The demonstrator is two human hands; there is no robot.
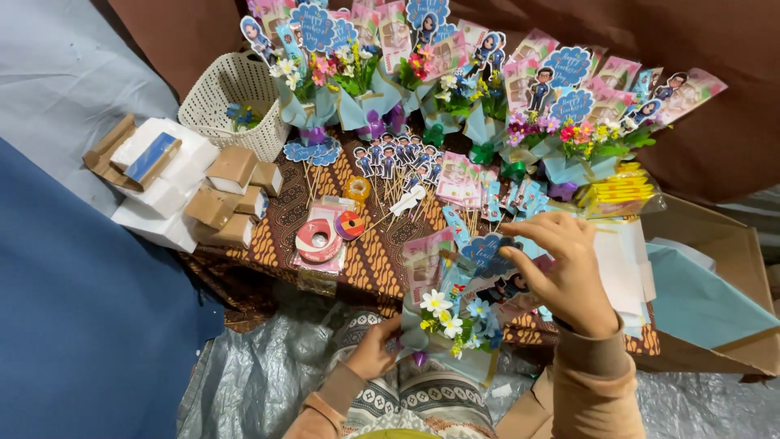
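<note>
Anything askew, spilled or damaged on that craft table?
Nothing looks damaged or spilled. The loose picks lie in an untidy fan beside the tape rolls, and the small boxes are tumbled at odd angles. The left hand steadies the bouquet while the right hand holds a blue topper above it.

Light is even and fairly bright, from above — shadows stay soft and short under the bouquets [455, 89]. Colours look saturated. The right hand [565, 272] is slightly motion-blurred; fine detail is smeared by compression, and edges bow outward — wide-angle distortion.
</note>
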